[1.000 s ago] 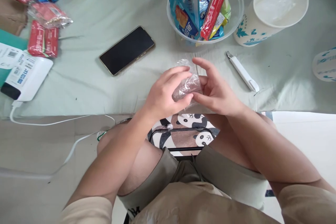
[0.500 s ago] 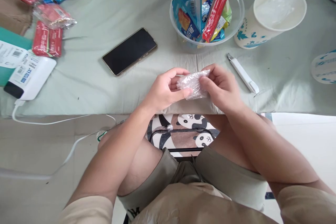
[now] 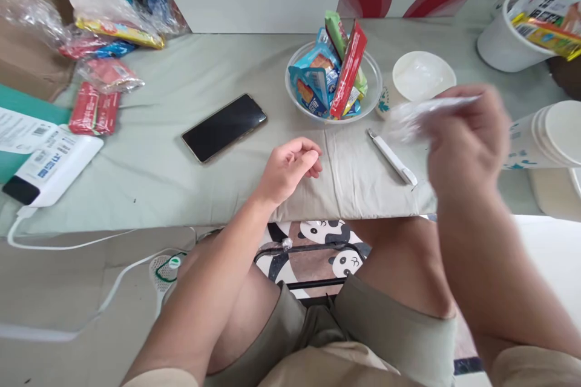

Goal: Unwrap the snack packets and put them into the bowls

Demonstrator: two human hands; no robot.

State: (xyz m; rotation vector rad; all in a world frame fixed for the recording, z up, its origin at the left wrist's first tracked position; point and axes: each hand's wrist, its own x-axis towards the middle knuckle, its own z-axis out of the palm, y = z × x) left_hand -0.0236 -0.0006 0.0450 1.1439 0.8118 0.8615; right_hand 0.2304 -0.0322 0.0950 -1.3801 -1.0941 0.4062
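My right hand (image 3: 469, 139), blurred by motion, is closed on a crinkled clear plastic wrapper (image 3: 411, 118). It is raised at the right, in front of a paper cup (image 3: 424, 75) with a blue leaf print; clear plastic shows inside that cup. Over the cloth-covered table's front part, my left hand (image 3: 293, 169) has its fingers curled and its thumb against the index finger, with nothing visible in them. Between the two hands lies a white utility knife (image 3: 393, 157). A clear plastic bowl (image 3: 289, 81) behind them holds blue, red and green snack packets.
A black phone (image 3: 224, 128) lies left of the bowl. At far left are a white power bank (image 3: 68, 151) with a cable, red packets (image 3: 94, 109) and bagged snacks. Stacked paper cups (image 3: 551, 133) and a white tub (image 3: 502, 42) of packets stand at right.
The wrapper has left my left hand and moved right and away from me in my right hand. My left fingers have curled in. The view has tilted up, showing more of the table's back.
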